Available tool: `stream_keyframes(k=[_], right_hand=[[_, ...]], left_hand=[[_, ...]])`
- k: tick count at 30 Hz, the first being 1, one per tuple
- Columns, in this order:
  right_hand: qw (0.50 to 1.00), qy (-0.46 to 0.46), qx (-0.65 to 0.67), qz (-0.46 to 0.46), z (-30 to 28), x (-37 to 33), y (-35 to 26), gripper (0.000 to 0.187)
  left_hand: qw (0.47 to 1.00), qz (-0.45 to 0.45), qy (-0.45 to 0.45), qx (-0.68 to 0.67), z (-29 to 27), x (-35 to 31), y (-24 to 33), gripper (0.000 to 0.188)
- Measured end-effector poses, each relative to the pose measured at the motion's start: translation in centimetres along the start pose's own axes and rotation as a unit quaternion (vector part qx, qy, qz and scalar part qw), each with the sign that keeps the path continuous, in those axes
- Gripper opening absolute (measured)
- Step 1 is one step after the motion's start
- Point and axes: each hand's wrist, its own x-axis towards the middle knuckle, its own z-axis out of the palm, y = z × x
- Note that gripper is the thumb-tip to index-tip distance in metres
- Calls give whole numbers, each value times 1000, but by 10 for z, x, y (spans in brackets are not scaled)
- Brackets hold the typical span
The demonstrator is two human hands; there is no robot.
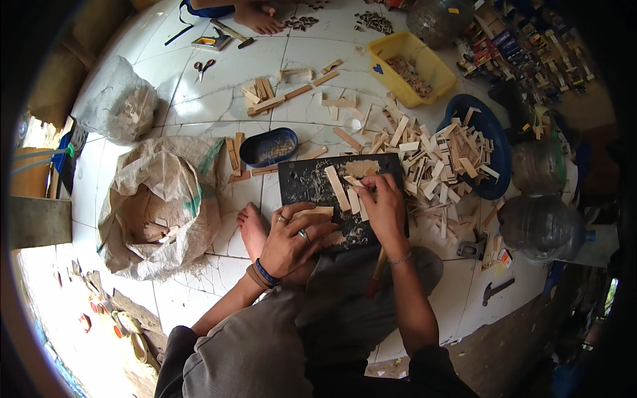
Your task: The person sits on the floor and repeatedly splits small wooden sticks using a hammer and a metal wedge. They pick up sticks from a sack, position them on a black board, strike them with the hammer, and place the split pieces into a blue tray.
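I hold my right hand in a narrow pinch, thumb and forefinger closed around a small wooden piece above the black board in front of me. My left hand lies over the lower left part of this board with bent fingers, and a pale strip shows by its fingertips. My own fingers cover the contact, so I cannot tell whether the left hand grips this strip or only rests on it.

In my judgement, the step in hand is the placing of loose wooden strips together on the board. The next move calls, I think, for a light pinch and a careful turn of the piece, with the left hand giving support.

Around me there are many things. At the right a big heap of wood strips spreads close to the board and up to the blue basin, so my right elbow has little free room. Sawdust lies on the board and could disturb a flat contact. At the left are a dark blue oval tray and a woven sack. Farther away I see a yellow tub and scissors.
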Motion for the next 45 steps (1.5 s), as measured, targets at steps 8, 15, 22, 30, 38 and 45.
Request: stream_keyframes(k=[8,15,22,30,38,45], right_hand=[[846,-85,491,188,-31,-27,-38,30],[781,-93,558,264,-43,-40,-44,21],[800,42,562,204,-48,-46,-62,16],[952,81,289,54,-33,-64,-84,13],[827,-26,522,206,-27,-72,-72,16],[924,-78,353,128,-40,-72,-63,31]], left_hand=[[812,-272,-11,-516,4,45,12,46],[662,-357,-19,-659,15,47,14,34],[544,-377,20,-750,18,28,11,33],[603,-324,53,-727,20,25,15,40],[695,-295,27,-656,14,23,19,38],[633,-328,38,-700,11,23,23,32]])
